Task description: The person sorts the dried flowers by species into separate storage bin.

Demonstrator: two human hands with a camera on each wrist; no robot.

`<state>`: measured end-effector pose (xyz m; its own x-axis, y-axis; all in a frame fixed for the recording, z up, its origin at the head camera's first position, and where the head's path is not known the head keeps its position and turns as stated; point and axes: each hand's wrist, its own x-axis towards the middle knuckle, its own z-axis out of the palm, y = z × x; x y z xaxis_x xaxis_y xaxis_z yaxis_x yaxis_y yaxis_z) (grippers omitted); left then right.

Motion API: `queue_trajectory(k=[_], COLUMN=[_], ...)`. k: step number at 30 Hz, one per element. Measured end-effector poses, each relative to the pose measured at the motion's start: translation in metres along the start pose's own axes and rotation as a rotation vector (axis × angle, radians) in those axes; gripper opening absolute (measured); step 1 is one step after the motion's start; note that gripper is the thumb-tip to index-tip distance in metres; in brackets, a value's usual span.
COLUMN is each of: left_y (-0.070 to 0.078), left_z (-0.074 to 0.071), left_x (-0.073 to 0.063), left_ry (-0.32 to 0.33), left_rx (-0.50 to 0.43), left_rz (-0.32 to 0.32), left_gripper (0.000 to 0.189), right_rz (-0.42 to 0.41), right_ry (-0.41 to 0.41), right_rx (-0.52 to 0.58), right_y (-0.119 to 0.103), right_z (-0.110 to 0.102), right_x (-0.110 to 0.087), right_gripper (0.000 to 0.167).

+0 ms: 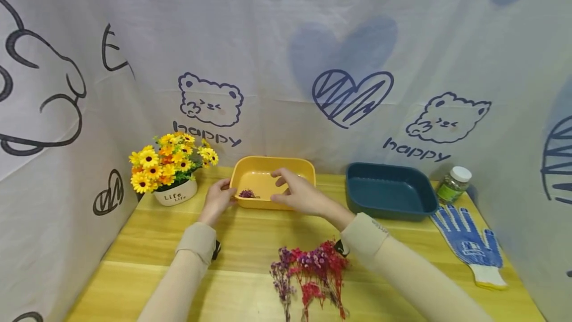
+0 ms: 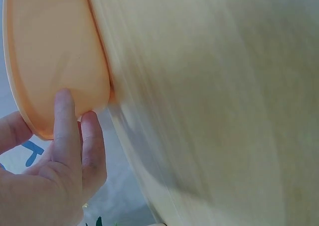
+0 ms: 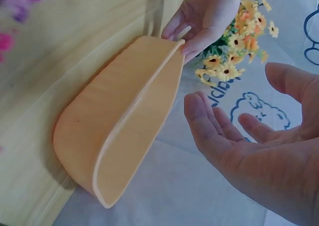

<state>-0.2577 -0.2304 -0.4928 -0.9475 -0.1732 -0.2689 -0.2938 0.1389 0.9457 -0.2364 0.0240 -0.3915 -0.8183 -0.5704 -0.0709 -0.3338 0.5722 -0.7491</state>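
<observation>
A yellow plastic tray [image 1: 263,204] stands on the table near the back wall. My left hand [image 1: 217,200] grips its left end, thumb at the rim and fingers along the outer wall; the left wrist view shows the same hand [image 2: 65,161] from close by. Inside the tray, toward the front left, lies a small dark purple dried flower sprig [image 1: 247,194]. Over the tray's right half hovers my right hand [image 1: 298,194], fingers apart and loosely bent around nothing. The right wrist view shows that hand [image 3: 259,131] held above the rim with a bare gap between thumb and fingers.
Bunches of purple dried flowers [image 1: 282,272] and red dried flowers [image 1: 337,267] lie in front, by my right forearm. Potted yellow flowers [image 1: 165,163] stand at left. A dark blue tray [image 1: 389,208], a lidded jar [image 1: 453,185] and a blue-white glove [image 1: 469,242] are at right.
</observation>
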Motion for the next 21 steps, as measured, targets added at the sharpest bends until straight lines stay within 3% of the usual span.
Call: queue_trajectory(k=[6,14,21], left_y=[-0.001,-0.002,-0.002], left_z=[0.001,0.0,0.003], left_x=[0.0,-0.002,-0.001], left_ry=[0.009,0.03,0.037], left_rx=[0.008,0.003,0.014], left_rz=[-0.007,-0.016,-0.008], left_gripper=[0.051,0.052,0.052], right_rz=[-0.051,-0.048,-0.023], right_ry=[-0.042,-0.063,-0.155], right_rx=[-0.047,-0.306,-0.493], right_y=[0.007,0.019,0.025], right_z=[0.001,0.004,0.01], right_x=[-0.038,-0.086,-0.112], right_gripper=[0.054,0.055,0.063])
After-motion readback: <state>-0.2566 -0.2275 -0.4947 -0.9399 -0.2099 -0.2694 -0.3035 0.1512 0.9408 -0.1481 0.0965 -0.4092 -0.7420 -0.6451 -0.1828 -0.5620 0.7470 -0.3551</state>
